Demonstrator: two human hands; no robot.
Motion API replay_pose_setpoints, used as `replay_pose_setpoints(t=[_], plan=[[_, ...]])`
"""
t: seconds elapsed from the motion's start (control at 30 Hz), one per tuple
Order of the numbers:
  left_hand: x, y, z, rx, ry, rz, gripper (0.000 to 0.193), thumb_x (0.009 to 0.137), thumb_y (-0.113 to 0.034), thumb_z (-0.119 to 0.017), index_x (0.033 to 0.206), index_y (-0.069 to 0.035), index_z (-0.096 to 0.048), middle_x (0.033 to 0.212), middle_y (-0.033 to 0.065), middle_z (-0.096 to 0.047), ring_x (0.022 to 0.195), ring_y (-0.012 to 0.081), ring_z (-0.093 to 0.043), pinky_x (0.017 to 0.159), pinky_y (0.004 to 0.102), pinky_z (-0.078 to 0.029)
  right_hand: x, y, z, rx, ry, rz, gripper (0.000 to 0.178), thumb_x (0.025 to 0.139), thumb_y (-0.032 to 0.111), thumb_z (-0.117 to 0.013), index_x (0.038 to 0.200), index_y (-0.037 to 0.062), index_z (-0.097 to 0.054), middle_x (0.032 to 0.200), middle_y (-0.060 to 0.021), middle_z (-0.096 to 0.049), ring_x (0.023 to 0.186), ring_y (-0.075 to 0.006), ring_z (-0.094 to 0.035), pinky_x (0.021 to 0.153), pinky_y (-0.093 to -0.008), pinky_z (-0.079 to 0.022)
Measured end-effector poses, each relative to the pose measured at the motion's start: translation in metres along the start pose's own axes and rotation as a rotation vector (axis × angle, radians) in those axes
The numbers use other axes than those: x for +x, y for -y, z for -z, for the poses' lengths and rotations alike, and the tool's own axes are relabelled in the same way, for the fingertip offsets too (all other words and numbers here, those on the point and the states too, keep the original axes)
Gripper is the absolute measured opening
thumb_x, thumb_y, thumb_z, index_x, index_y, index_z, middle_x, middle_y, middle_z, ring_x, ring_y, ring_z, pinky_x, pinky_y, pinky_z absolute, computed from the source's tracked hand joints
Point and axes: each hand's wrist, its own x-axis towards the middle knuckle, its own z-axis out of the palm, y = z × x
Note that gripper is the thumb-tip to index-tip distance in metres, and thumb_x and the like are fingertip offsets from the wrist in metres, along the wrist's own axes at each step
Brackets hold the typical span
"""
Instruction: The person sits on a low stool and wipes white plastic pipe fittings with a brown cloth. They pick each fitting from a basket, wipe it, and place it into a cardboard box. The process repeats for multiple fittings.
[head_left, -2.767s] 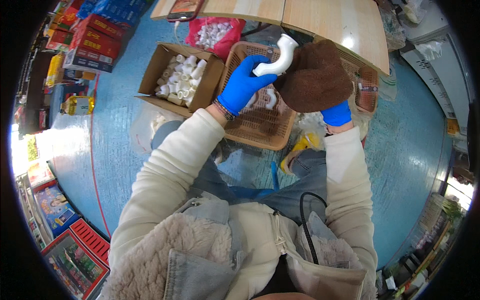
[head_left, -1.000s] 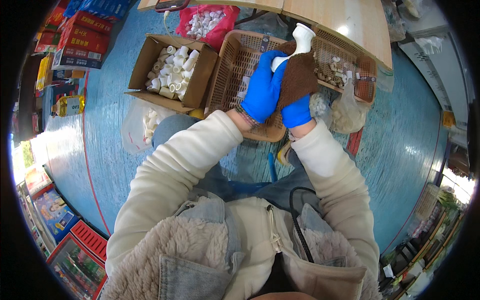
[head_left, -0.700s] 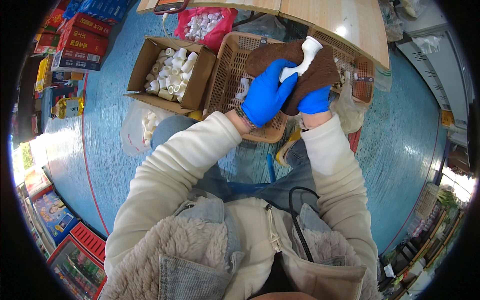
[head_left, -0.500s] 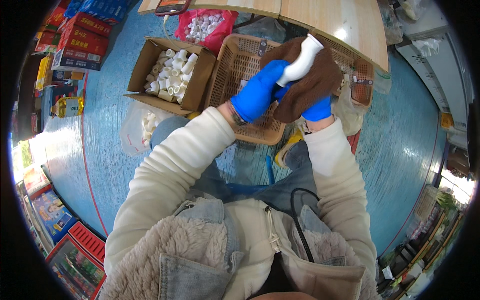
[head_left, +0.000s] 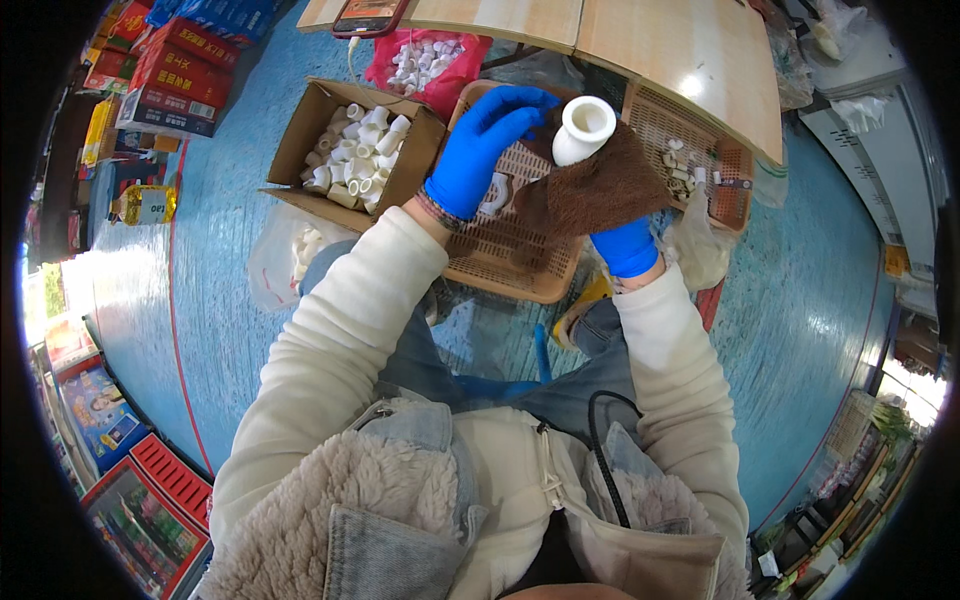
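My right hand (head_left: 627, 247), in a blue glove, grips a brown cloth (head_left: 600, 190) from below; its fingers are hidden under the folds. Standing up out of that cloth is a white curved pipe fitting (head_left: 578, 145), its round open end turned toward me. My left hand (head_left: 480, 145), gloved in blue too, is off the fitting, to its left, with fingers stretched and nothing in them. Beneath both hands sits a tan plastic basket (head_left: 515, 285), where another white curved piece (head_left: 496, 193) lies.
Left of the basket is a cardboard box (head_left: 410, 165) of white fittings, with a pink bag (head_left: 463, 90) of small white pieces behind it. A second basket (head_left: 735, 205) holds small parts at right. The wooden table (head_left: 660, 50) edges the far side. A phone (head_left: 368, 15) lies on it.
My left hand has let go of the white pipe fitting and moved left, its fingers opening. The fitting has turned in the cloth, so its open end now faces me.
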Motion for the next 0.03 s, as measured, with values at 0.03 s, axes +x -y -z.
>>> replay_pose_setpoints(t=[0.03], plan=[[-0.0036,-0.0013,-0.0002,0.108,0.052,-0.037,0.035,0.089,-0.017,-0.053,0.121,-0.005,-0.049,0.115,0.0080,-0.055,0.106,0.0158,-0.050,0.094,0.0281,-0.039,0.0008,0.0024,-0.0007,-0.077,-0.014,0.017,0.065,0.078,0.034,-0.066,0.130,0.0076,-0.038,0.129,-0.0133,-0.044,0.118,-0.0282,-0.042,0.100,-0.0366,-0.034]])
